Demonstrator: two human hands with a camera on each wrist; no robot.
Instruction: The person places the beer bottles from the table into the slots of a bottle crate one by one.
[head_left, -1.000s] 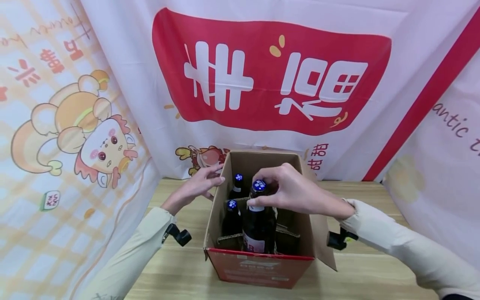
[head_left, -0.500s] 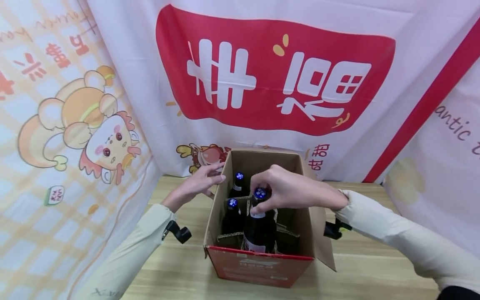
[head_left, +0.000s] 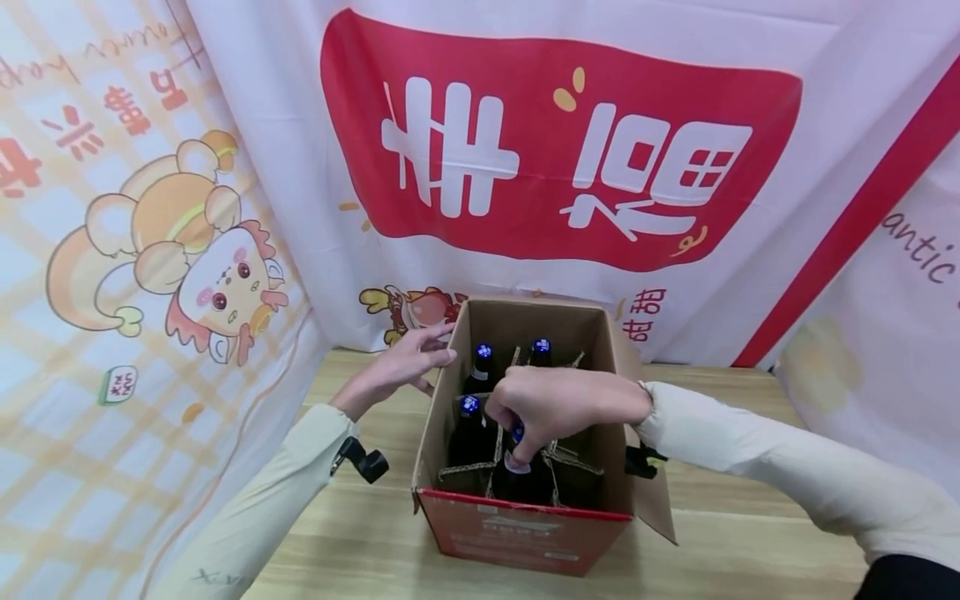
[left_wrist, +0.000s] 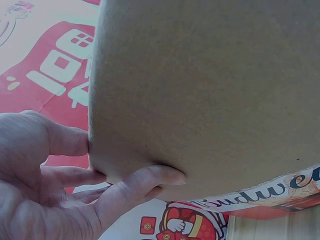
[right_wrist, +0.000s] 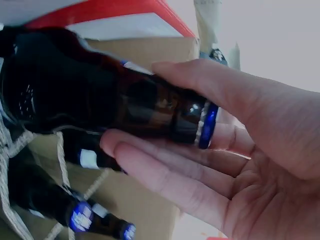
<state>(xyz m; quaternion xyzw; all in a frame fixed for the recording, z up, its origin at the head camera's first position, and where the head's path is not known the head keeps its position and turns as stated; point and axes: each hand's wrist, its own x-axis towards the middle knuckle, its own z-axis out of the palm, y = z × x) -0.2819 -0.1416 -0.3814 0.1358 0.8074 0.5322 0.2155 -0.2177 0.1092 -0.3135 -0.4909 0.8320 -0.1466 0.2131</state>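
A dark beer bottle (head_left: 525,485) with a blue cap stands in the near middle of an open cardboard box (head_left: 517,535). My right hand (head_left: 558,400) pinches its neck from above, thumb on one side and fingers on the other; the right wrist view shows the bottle neck (right_wrist: 150,107) and cap between them. My left hand (head_left: 401,362) holds the box at its left side. In the left wrist view, its fingertips press the brown flap (left_wrist: 210,100) near the edge, denting it. Three other capped bottles (head_left: 468,433) stand in divider compartments; their lower parts are hidden.
Cardboard dividers (head_left: 468,469) split the box inside. A flap (head_left: 652,492) sticks out on its right. Below the box lies a wooden table (head_left: 735,500). Printed cloths (head_left: 562,167) hang behind and on both sides.
My right hand has lowered the bottle deeper into its compartment. A far bottle that the hand hid now shows. My left hand stays at the box's left side.
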